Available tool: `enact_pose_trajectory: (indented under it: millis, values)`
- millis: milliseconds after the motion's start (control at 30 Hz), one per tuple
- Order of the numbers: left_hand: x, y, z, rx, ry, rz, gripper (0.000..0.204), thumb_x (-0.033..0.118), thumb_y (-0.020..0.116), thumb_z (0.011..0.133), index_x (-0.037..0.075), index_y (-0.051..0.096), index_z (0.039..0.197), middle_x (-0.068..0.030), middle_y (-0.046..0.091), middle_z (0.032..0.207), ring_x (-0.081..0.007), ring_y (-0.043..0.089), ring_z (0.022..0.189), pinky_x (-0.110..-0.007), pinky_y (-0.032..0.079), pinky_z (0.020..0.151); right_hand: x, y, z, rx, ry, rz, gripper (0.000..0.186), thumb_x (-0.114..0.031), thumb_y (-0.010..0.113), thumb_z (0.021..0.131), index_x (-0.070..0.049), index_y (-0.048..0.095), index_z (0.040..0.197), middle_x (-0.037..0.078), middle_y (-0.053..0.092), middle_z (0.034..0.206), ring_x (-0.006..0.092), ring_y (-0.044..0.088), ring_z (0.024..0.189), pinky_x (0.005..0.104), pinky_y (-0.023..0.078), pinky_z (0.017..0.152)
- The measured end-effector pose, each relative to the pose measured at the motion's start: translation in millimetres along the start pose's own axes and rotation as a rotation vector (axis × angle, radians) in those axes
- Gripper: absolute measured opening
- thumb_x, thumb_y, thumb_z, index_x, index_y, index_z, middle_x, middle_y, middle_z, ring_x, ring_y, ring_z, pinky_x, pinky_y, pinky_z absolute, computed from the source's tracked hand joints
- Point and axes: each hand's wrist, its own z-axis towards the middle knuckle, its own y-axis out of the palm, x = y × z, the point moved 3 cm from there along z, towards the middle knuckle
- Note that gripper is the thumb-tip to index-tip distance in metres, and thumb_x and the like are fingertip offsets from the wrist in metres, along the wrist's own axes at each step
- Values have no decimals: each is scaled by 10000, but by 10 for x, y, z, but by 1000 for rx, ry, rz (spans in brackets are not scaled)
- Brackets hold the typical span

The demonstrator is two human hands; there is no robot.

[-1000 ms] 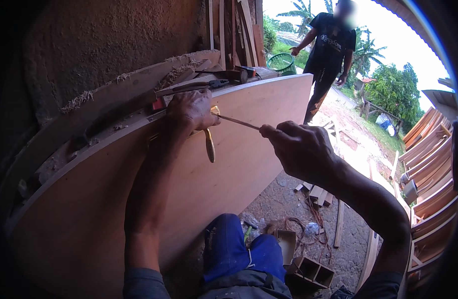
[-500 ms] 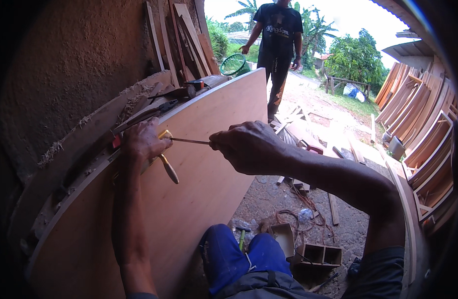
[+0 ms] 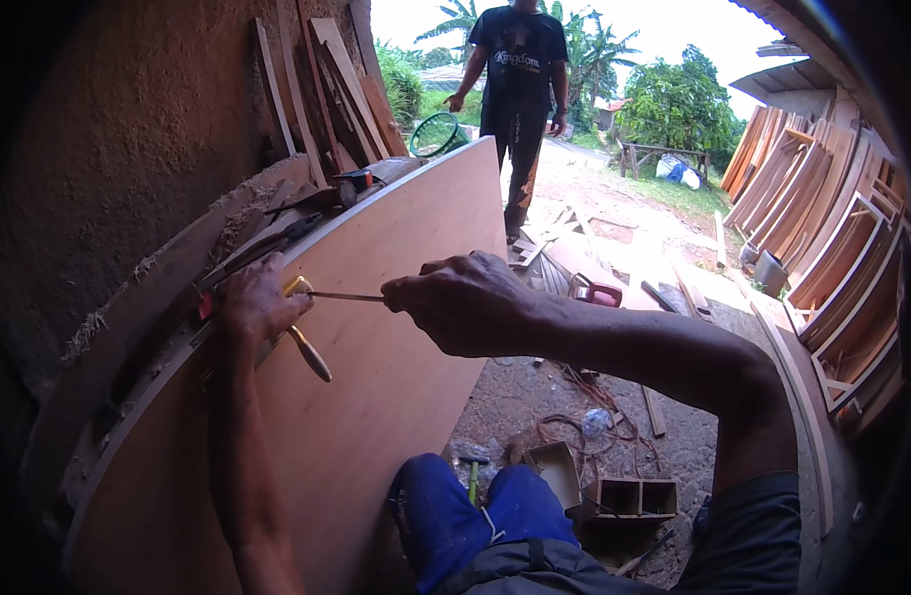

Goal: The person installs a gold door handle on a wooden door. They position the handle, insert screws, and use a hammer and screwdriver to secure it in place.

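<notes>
A large sheet of pale brown plywood (image 3: 376, 397) is leaning tilted against a rough earthen wall (image 3: 118, 129), and both of the person's hands are working near its upper edge. The left hand (image 3: 252, 302) is resting on the sheet's top rim, its fingers (image 3: 282, 307) curled around the yellow-handled tool (image 3: 307, 349), whose rounded handle is hanging down across the face of the board. The right hand (image 3: 460, 302) is closing into a loose fist, its fingers (image 3: 401, 295) pressing together and pinching the end of a thin dark metal rod (image 3: 344, 296) that is running level from the left hand to the right, just above the plywood's surface. Behind the sheet's top edge, wooden offcuts and planks (image 3: 327, 79) are standing against the wall. The person's blue-trousered knee (image 3: 455, 511) is showing below. On the dirt floor (image 3: 594, 397), small open wooden boxes (image 3: 629, 496) are lying beside tangled cord. Further off, another person in a black shirt (image 3: 520, 59) is standing near a green basket (image 3: 438, 134).
</notes>
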Motion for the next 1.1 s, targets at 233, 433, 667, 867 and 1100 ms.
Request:
enact_pose_trajectory:
  millis: [233, 433, 667, 867, 1100]
  values:
    - [-47, -48, -18, -17, -21, -104, 808, 440, 808, 783, 43, 527, 1429, -235, 643, 1349, -403, 616, 1265, -490, 491, 1067, -124, -45, 36, 228, -48, 75, 213, -189, 658, 944, 12, 621, 1007, 111, 656, 845, 225, 640, 656, 334, 523, 545]
    - [-67, -29, -27, 17, 24, -93, 818, 437, 809, 781, 28, 521, 1428, -247, 654, 1324, -413, 634, 1235, -497, 501, 1052, -225, -83, -60, 143, -371, -606, 148, -64, 574, 960, 23, 667, 1037, 109, 652, 825, 188, 636, 643, 310, 520, 535]
    - [-102, 161, 93, 104, 63, -35, 824, 490, 782, 796, 58, 515, 1445, -249, 661, 1320, -410, 639, 1230, -494, 497, 1050, 7, 32, -33, -35, 396, 575, 329, -221, 721, 953, -22, 619, 1194, 125, 703, 973, 185, 672, 705, 360, 534, 600]
    - [-99, -35, -39, -27, -12, 32, 830, 593, 713, 819, 115, 509, 1466, -196, 660, 1352, -374, 627, 1268, -467, 492, 1077, -368, -122, 110, -201, 83, -71, 310, -108, 666, 966, -9, 643, 1260, 178, 705, 1055, 193, 684, 683, 300, 532, 558]
    - [-171, -56, -44, -7, -34, 24, 797, 567, 716, 826, 87, 527, 1433, -187, 650, 1368, -363, 608, 1294, -461, 483, 1080, -143, -107, 163, -430, 838, 906, 463, -353, 674, 999, 0, 644, 1298, 151, 738, 1002, 180, 693, 692, 330, 545, 564]
